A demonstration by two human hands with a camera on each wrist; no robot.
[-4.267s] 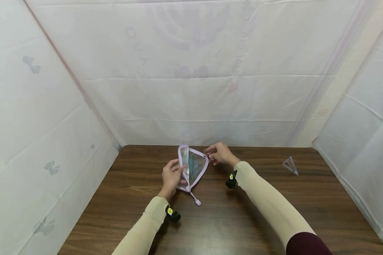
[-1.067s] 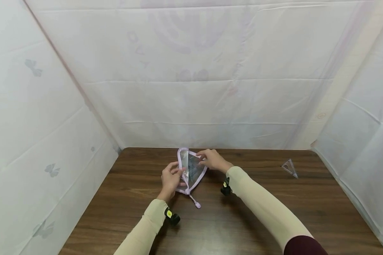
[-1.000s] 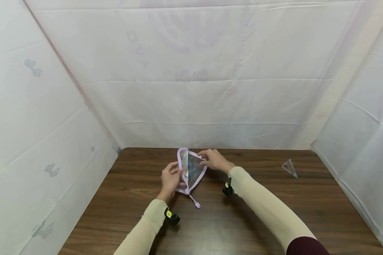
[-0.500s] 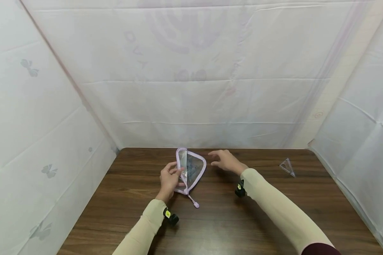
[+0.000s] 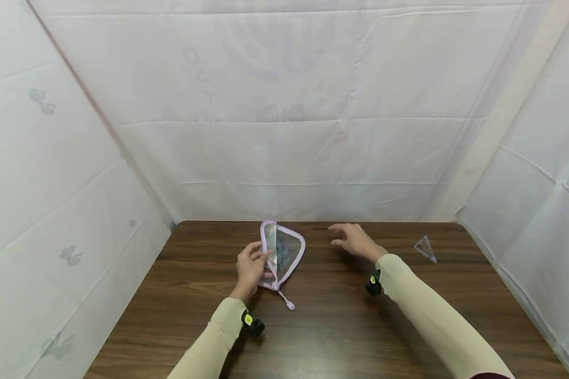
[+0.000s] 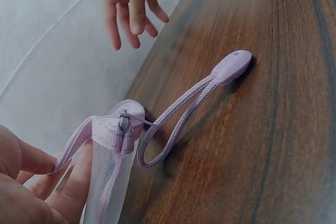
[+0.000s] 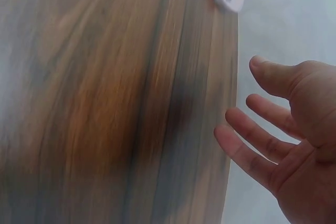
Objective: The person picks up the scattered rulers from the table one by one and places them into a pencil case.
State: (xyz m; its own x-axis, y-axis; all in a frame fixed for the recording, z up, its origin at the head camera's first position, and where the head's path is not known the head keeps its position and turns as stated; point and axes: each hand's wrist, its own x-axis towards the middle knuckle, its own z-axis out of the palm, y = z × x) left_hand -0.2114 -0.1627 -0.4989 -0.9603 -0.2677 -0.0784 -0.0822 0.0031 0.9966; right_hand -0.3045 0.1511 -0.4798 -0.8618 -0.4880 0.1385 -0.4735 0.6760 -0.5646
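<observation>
A clear mesh zip pouch (image 5: 291,247) with lilac edging stands on the table, its mouth partly spread. My left hand (image 5: 250,268) holds its left edge between thumb and fingers. Something bluish, too blurred to name, shows inside the pouch. From the zip end hangs a lilac cord pull (image 6: 231,69), lying on the wood in the left wrist view. To the right, my right hand (image 5: 357,242) hovers over the table with loosely spread fingers and nothing in them. Beyond it lies a small clear set square (image 5: 425,249).
The brown wood-grain table (image 5: 322,337) ends at a pale cloth wall (image 5: 284,158) close behind the pouch. More pale cloth hangs on the left and right sides. A black wrist camera (image 5: 373,284) sits on each forearm.
My right hand has come away from the pouch's right edge and moved right, toward the set square. The left hand keeps its hold on the pouch, which stays in nearly the same spot.
</observation>
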